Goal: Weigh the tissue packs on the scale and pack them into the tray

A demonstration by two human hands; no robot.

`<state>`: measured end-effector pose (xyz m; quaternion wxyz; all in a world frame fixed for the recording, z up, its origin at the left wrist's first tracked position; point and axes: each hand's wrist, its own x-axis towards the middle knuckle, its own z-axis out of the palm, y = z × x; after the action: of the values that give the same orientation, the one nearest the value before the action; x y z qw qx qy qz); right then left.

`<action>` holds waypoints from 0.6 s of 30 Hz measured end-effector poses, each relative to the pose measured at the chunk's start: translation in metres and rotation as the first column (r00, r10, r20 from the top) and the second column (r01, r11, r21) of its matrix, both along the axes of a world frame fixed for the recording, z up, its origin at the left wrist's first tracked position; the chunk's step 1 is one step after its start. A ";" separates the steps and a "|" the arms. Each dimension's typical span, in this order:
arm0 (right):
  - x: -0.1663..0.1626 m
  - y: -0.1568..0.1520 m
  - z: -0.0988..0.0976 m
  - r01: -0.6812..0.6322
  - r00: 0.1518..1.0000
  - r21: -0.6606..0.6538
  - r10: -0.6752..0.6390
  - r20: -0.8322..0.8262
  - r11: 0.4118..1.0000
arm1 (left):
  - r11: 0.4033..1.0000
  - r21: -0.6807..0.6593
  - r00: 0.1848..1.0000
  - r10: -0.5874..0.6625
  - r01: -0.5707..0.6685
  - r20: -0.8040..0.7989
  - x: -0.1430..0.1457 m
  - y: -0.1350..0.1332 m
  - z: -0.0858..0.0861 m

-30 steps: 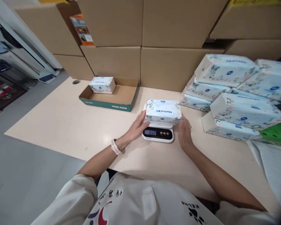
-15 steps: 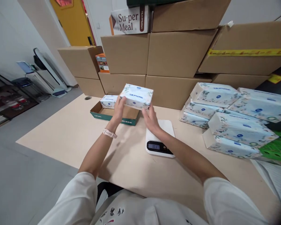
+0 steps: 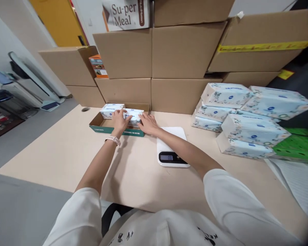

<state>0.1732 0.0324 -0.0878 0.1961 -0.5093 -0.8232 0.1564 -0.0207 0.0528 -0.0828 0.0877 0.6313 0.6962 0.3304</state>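
A pack of tissues (image 3: 135,115) with a pale floral wrapper lies in the shallow green-sided cardboard tray (image 3: 102,128), next to another such pack (image 3: 110,110) at the tray's far left. My left hand (image 3: 119,121) rests on the pack's left end and my right hand (image 3: 148,123) on its right end, fingers curled around it. A small white digital scale (image 3: 172,146) stands empty on the table to the right, its display lit.
A heap of several more tissue packs (image 3: 246,118) lies at the right of the beige table (image 3: 66,153). Stacked brown cardboard boxes (image 3: 174,51) form a wall behind. Green material (image 3: 297,147) sits at far right. Grey floor lies to the left.
The pack was lifted off the scale, carried left and set down in the tray beside the first pack. The scale is now bare and its reading has dropped.
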 end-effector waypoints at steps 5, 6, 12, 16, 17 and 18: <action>0.011 -0.010 0.004 -0.065 0.996 -0.024 0.063 -0.056 0.998 | 0.991 -0.059 0.960 -0.128 0.117 -0.250 0.003 -0.002 0.008; 0.015 -0.017 0.004 -0.079 0.995 -0.020 0.077 -0.061 0.997 | 0.990 -0.073 0.953 -0.133 0.117 -0.272 0.003 -0.001 0.009; 0.093 -0.096 0.000 -0.077 0.978 0.277 0.127 -0.166 0.958 | 0.999 -0.018 0.964 -0.038 0.034 -0.263 0.036 0.005 0.024; 0.202 -0.154 -0.003 0.386 0.910 0.623 -0.169 -0.379 0.680 | 0.952 0.179 0.966 -0.258 0.250 0.023 0.100 -0.016 0.042; 0.233 -0.164 -0.002 0.547 0.833 0.667 -0.246 -0.496 0.506 | 0.918 0.217 0.920 -0.365 0.331 0.141 0.123 -0.024 0.045; 0.265 -0.172 -0.002 0.684 0.730 0.660 -0.285 -0.621 0.312 | 0.875 0.235 0.834 -0.478 0.423 0.277 0.148 -0.032 0.047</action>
<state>0.4382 -0.1397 -0.0895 0.6206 -0.5248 -0.5278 -0.2467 0.1273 0.0206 -0.0356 0.2252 0.7190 0.4735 0.4562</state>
